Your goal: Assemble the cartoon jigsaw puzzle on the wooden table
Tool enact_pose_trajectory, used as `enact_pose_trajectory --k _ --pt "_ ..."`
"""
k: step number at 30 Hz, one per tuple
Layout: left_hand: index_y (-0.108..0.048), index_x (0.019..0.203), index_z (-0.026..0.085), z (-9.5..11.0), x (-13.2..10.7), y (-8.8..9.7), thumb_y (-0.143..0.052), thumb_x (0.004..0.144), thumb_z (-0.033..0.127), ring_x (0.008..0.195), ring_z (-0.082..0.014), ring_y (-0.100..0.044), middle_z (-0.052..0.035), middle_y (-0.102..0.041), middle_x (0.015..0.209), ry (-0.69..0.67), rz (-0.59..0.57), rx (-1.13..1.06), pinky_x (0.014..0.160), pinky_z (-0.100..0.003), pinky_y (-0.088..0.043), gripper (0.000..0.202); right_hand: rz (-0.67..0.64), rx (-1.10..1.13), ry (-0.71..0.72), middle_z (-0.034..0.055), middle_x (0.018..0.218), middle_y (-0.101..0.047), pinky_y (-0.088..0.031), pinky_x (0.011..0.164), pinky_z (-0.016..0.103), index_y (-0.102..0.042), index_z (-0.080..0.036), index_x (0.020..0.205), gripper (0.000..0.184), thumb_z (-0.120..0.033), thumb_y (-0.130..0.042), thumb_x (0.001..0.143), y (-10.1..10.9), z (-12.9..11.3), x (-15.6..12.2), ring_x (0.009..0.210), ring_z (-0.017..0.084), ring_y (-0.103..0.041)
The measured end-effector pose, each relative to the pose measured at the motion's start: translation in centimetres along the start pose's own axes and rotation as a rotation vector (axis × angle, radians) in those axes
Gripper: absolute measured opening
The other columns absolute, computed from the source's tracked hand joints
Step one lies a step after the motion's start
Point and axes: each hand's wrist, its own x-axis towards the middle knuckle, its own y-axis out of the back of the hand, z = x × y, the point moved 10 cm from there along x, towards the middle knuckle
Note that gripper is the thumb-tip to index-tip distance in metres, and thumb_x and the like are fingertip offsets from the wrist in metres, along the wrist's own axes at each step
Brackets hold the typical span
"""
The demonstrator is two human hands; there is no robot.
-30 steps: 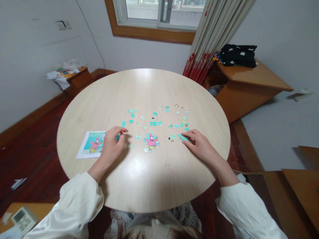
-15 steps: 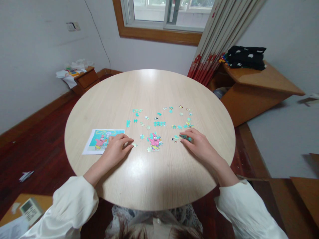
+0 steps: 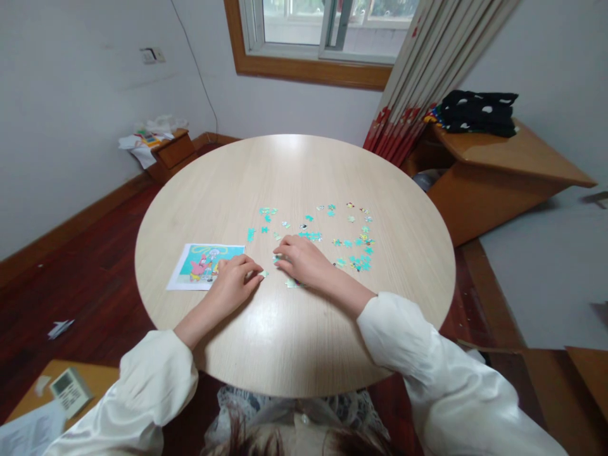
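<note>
My left hand (image 3: 234, 278) rests over the right part of a printed picture sheet (image 3: 178, 277). Its thumb and fingertips are closed on a small pale jigsaw puzzle piece (image 3: 265, 274) at the table surface. My right hand (image 3: 304, 259) reaches across the middle, its fingertips closed around another small puzzle piece (image 3: 275, 258), mostly hidden by the fingers. Under the right hand and wrist lies the joined section of the puzzle (image 3: 292, 284); only its pale lower edge shows, and the pink figure is covered.
Loose turquoise puzzle pieces (image 3: 363, 261) lie at the right, with several more scattered farther back. A joined turquoise strip (image 3: 311, 236) is just beyond my right hand. All this is on a round wooden table (image 3: 294, 342). A remote-like device (image 3: 71, 391) sits lower left.
My right hand has moved left from the loose pieces at the right, over the joined section, to the small piece near my left hand. My left hand stays at its piece. The view has shifted slightly.
</note>
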Motion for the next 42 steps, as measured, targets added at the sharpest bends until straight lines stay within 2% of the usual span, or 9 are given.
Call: enact_pose_trajectory --k 4,8,17,22,27,35,42 --pt "-0.070 0.089 0.020 0.1 -0.1 0.0 -0.059 0.086 0.023 0.085 -0.0224 -0.060 -0.0058 -0.067 0.091 -0.010 0.014 -0.003 0.082 -0.040 -0.037 0.012 -0.056 -0.102 -0.074 0.0150 0.103 -0.069 -0.040 0.083 0.036 -0.073 -0.013 0.096 0.018 -0.027 -0.071 0.084 -1.2 0.3 1.1 0.100 0.027 -0.060" --pt "-0.070 0.088 0.019 0.2 -0.1 -0.1 -0.060 0.086 0.022 0.085 -0.0225 -0.060 -0.0056 -0.067 0.090 -0.016 0.007 -0.001 0.082 -0.039 -0.036 0.011 -0.053 -0.065 -0.104 0.0135 0.102 -0.070 -0.040 0.082 0.034 -0.072 -0.015 0.096 0.015 -0.025 -0.071 0.084 -1.6 0.9 1.2 0.100 0.025 -0.061" --pt "-0.070 0.090 0.018 0.5 1.0 -0.1 -0.060 0.086 0.022 0.092 -0.0249 -0.061 -0.0070 -0.066 0.094 -0.010 -0.008 0.031 0.084 -0.040 -0.038 0.011 -0.020 -0.002 -0.053 0.0127 0.102 -0.070 -0.039 0.086 0.035 -0.069 -0.014 0.095 0.010 -0.015 -0.062 0.089 -2.2 0.8 1.2 0.098 0.023 -0.061" --pt "-0.070 0.092 0.019 1.0 2.5 0.0 -0.061 0.088 0.025 0.094 -0.0259 -0.061 -0.0077 -0.066 0.097 -0.027 0.003 0.024 0.088 -0.042 -0.038 0.012 0.058 0.032 -0.045 0.0104 0.104 -0.069 -0.038 0.089 0.035 -0.068 -0.016 0.101 0.014 -0.019 -0.065 0.087 -1.5 1.3 0.7 0.100 0.022 -0.059" --pt "-0.068 0.079 0.018 1.9 3.6 -0.4 -0.062 0.087 0.026 0.093 -0.0280 -0.061 -0.0082 -0.067 0.088 -0.053 0.039 0.077 0.085 -0.042 -0.039 0.013 0.035 -0.016 -0.094 0.0101 0.098 -0.068 -0.037 0.086 0.035 -0.071 -0.015 0.095 0.012 -0.023 -0.065 0.088 -1.4 2.0 0.4 0.098 0.022 -0.058" --pt "-0.068 0.079 0.018 1.7 3.8 -0.8 -0.064 0.084 0.021 0.086 -0.0279 -0.063 -0.0087 -0.070 0.087 0.042 0.032 0.091 0.083 -0.042 -0.041 0.007 -0.007 0.015 -0.112 0.0110 0.102 -0.066 -0.036 0.086 0.035 -0.067 -0.014 0.097 0.014 -0.023 -0.068 0.086 -1.9 2.1 1.0 0.102 0.023 -0.056" --pt "-0.070 0.086 0.018 1.2 4.0 -0.8 -0.065 0.084 0.025 0.093 -0.0287 -0.062 -0.0086 -0.070 0.092 0.089 0.035 0.068 0.085 -0.044 -0.040 0.009 -0.029 0.018 -0.118 0.0118 0.105 -0.063 -0.035 0.088 0.035 -0.062 -0.012 0.101 0.017 -0.020 -0.066 0.087 -2.3 2.2 0.9 0.103 0.024 -0.054"
